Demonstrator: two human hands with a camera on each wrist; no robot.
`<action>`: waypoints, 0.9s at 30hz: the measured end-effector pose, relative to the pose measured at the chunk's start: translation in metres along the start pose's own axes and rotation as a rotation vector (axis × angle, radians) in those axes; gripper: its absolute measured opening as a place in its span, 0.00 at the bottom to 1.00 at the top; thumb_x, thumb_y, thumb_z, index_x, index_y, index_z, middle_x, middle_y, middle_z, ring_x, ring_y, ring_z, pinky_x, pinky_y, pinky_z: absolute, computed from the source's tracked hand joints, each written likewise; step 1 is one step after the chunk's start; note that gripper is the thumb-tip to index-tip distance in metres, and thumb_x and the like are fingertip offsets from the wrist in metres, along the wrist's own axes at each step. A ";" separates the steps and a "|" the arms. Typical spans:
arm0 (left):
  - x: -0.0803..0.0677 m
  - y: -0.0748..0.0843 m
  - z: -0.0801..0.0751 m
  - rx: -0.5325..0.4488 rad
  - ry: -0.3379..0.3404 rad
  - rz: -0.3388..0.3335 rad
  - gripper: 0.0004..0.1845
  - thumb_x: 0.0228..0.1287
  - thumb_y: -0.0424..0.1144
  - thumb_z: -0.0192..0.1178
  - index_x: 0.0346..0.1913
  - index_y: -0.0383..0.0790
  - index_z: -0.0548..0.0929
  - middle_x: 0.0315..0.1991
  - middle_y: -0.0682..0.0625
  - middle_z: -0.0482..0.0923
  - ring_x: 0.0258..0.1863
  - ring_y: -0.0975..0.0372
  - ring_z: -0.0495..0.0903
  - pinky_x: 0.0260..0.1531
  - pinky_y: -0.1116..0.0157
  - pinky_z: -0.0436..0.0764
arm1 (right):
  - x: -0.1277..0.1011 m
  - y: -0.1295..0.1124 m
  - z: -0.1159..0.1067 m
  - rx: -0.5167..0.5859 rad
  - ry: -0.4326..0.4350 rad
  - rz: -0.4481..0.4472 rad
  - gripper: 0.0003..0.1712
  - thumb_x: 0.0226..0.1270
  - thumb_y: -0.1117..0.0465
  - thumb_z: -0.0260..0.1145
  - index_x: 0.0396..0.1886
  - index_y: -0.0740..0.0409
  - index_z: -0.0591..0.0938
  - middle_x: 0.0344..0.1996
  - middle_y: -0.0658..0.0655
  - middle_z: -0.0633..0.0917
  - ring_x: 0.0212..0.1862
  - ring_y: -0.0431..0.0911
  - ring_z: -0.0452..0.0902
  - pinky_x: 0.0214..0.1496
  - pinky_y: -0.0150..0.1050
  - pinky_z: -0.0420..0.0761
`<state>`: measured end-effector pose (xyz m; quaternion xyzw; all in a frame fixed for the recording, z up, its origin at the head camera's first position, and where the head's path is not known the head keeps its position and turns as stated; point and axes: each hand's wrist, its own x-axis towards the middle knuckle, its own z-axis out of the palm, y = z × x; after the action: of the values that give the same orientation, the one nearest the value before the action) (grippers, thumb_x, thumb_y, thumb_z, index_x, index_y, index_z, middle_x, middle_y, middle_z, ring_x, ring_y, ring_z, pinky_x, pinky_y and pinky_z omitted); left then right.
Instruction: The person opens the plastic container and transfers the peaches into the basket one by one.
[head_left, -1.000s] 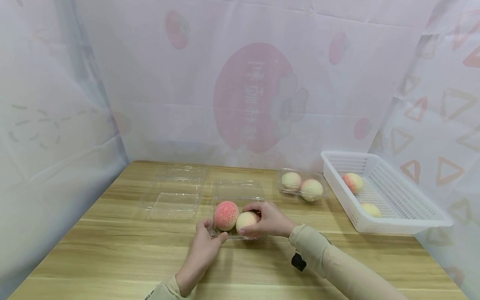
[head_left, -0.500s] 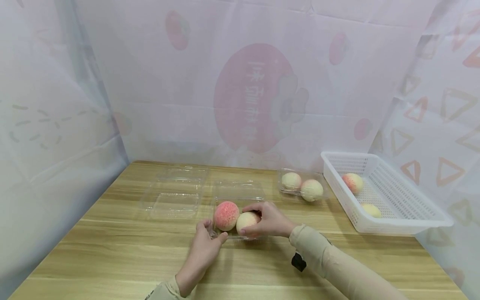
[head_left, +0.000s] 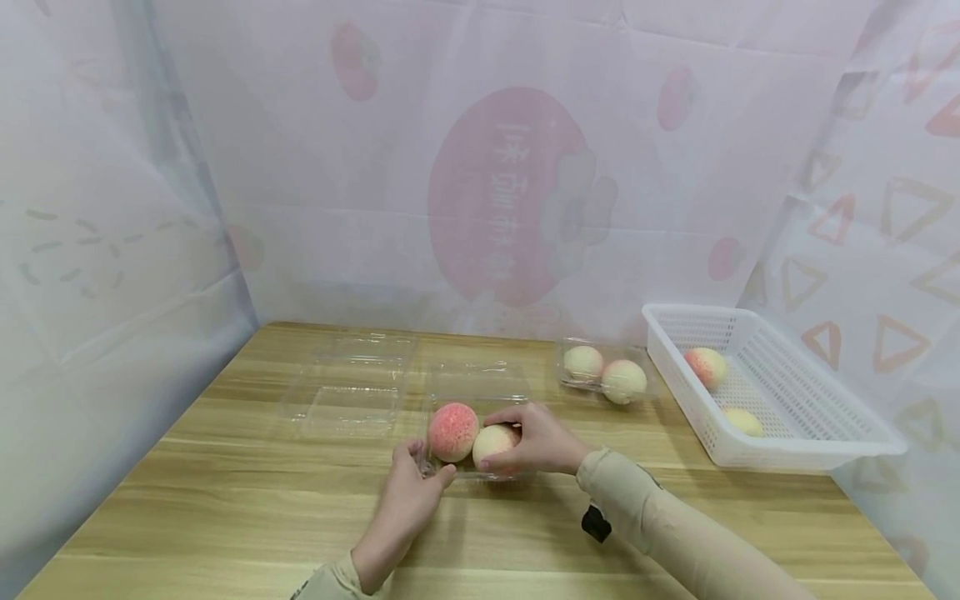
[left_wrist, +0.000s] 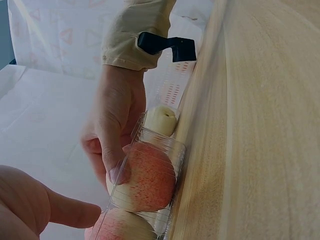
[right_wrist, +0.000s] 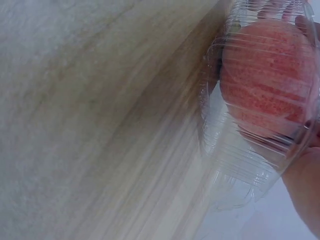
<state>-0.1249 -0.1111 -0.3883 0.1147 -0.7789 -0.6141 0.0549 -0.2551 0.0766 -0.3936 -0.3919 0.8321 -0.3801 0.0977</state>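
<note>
A clear plastic clamshell box (head_left: pixel 480 382) lies with its lid open at mid-table, two peaches in its front half. The left peach (head_left: pixel 453 432) shows a deep pink side; the right peach (head_left: pixel 492 448) is mostly cream. My left hand (head_left: pixel 412 492) grips the box's front left corner, thumb at the front rim, fingers along the left side. My right hand (head_left: pixel 543 442) holds the right peach between thumb and fingers. In the left wrist view its thumb presses the peach (left_wrist: pixel 150 175) behind the ribbed wall. The right wrist view shows a peach (right_wrist: pixel 270 75) through the plastic.
Another empty clear box (head_left: pixel 352 408) lies open to the left. At the back right, a clear box (head_left: pixel 600 387) holds two peaches. A white plastic basket (head_left: pixel 817 400) with two peaches stands on the right. A printed cloth (head_left: pixel 375 250) closes off the table's back.
</note>
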 end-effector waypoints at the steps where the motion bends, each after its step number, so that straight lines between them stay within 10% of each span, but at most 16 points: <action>1: 0.000 0.000 0.000 -0.001 -0.001 0.000 0.38 0.64 0.29 0.62 0.67 0.16 0.51 0.68 0.19 0.51 0.69 0.34 0.53 0.67 0.42 0.56 | 0.000 0.000 0.000 0.000 0.005 -0.002 0.31 0.50 0.48 0.80 0.52 0.57 0.85 0.42 0.49 0.86 0.36 0.38 0.81 0.35 0.35 0.84; 27: 0.000 -0.001 0.001 0.015 0.018 0.001 0.38 0.63 0.30 0.63 0.67 0.17 0.53 0.67 0.19 0.55 0.68 0.34 0.56 0.67 0.41 0.57 | -0.003 0.002 0.001 -0.020 0.054 -0.029 0.32 0.48 0.49 0.81 0.52 0.59 0.85 0.41 0.49 0.87 0.35 0.38 0.82 0.34 0.34 0.84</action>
<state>-0.1250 -0.1107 -0.3891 0.1201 -0.7831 -0.6071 0.0614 -0.2539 0.0790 -0.3957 -0.3943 0.8326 -0.3834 0.0657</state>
